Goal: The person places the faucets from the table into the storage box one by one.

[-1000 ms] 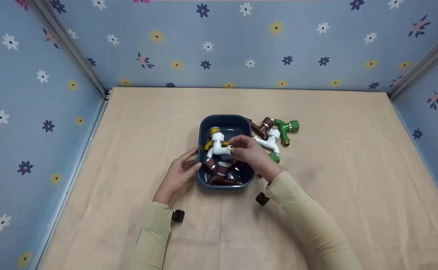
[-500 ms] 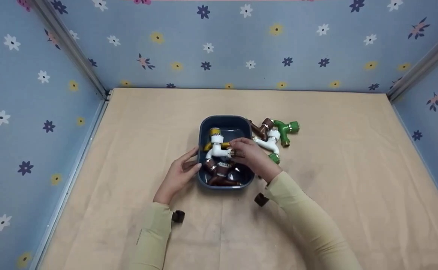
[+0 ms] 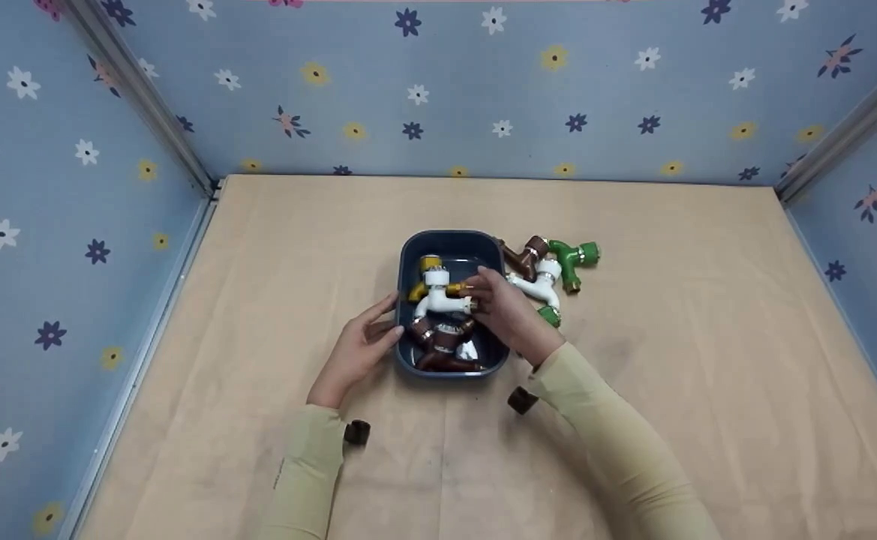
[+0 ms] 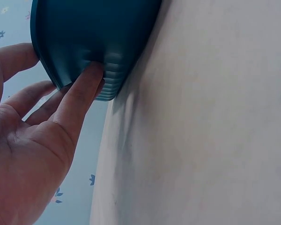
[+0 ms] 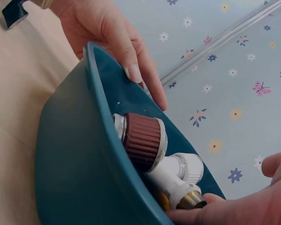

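Note:
In the head view, a dark blue plastic bin (image 3: 449, 244) stands mid-table with several water taps in it. A white tap (image 3: 438, 301) lies over a yellow tap (image 3: 430, 262); brown taps (image 3: 447, 363) fill the near end. My left hand (image 3: 349, 356) touches the bin's left side with nearly straight fingers, seen against the outer wall in the left wrist view. My right hand (image 3: 515, 315) is inside the right rim, fingers beside the white tap's brass threaded end (image 5: 192, 199). Its thumb stands apart in the right wrist view; some fingers are hidden.
Right of the bin lie a brown tap (image 3: 527, 256), a green tap (image 3: 572, 262), another white tap (image 3: 542, 285) and a green-knobbed piece (image 3: 549, 316) partly hidden by the right hand. Flower-patterned panels (image 3: 468, 97) enclose the cloth-covered table (image 3: 295, 240).
My right hand's fingers have come off the white tap's end and spread apart, showing its brass thread. The white tap now rests among the other taps. My left hand has stayed put.

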`<state>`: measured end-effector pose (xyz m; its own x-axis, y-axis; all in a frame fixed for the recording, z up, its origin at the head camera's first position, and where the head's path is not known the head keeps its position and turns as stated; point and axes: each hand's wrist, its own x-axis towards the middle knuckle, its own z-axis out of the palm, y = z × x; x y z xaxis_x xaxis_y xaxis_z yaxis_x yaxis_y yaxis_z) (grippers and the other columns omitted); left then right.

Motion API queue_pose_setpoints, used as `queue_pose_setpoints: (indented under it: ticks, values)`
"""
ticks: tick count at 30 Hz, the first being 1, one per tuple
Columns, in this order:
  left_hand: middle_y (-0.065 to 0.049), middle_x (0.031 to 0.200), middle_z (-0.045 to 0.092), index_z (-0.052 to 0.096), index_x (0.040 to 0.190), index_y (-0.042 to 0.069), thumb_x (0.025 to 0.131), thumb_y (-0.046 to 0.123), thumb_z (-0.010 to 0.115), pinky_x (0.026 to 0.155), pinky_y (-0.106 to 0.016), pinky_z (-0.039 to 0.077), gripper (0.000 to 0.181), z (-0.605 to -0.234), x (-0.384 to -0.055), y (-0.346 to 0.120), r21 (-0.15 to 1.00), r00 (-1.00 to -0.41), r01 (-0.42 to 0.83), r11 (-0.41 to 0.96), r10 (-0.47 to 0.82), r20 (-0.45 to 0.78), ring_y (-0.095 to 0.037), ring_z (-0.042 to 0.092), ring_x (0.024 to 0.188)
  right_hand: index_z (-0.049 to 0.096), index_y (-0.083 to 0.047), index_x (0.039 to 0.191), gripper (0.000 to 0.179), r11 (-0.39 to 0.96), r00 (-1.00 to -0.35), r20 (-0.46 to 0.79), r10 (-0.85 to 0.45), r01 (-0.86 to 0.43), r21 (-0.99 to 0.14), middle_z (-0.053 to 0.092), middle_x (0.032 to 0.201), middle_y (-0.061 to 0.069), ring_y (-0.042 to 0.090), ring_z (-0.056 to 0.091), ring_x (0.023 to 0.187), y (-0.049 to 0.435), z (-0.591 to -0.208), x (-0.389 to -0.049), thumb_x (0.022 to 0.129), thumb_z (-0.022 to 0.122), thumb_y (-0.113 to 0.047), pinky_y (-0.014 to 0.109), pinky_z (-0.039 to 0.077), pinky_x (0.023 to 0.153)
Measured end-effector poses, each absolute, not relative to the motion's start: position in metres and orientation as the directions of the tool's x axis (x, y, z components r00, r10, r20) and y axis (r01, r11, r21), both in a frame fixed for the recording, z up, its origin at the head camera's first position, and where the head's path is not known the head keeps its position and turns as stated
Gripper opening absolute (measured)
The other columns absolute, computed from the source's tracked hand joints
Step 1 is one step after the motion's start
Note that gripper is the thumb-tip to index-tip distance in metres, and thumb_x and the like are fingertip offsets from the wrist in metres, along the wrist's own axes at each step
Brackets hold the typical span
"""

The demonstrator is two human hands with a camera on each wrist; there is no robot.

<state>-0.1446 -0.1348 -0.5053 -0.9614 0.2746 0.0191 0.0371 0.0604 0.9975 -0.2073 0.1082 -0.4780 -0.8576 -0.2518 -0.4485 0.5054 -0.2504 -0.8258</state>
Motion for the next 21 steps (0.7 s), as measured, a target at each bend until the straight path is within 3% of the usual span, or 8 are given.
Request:
queue_pose_setpoints:
  ticks: [8,21]
  values:
    - [-0.024,0.148,0.033,0.033,0.145,-0.003,0.094,0.003,0.059,0.096,-0.037,0.046,0.057,-0.5065,-0.1451,-0.1342,0.998,-0.962,0.04,0.046,0.273,0.026,-0.049,0.044,0.122,0.035,0.008,0.137,0.059,-0.267,-0.844,-0.48,-0.241,0.533,-0.803,0.039,0.142,0.024,0.033,0.027,0.136,0.1081,-0.479,-0.2085,0.103,0.034,-0.04,0.05,0.006,0.115]
    - [-0.023,0.149,0.032,0.033,0.146,-0.003,0.094,0.003,0.059,0.1,-0.044,0.042,0.058,-0.5079,-0.1451,-0.1344,0.998,-0.962,0.045,0.045,0.27,0.031,-0.049,0.044,0.123,0.034,0.007,0.14,0.063,-0.265,-0.836,-0.487,-0.252,0.543,-0.797,0.039,0.142,0.022,0.03,0.023,0.138,0.1092,-0.481,-0.2098,0.102,0.033,-0.042,0.047,-0.003,0.114]
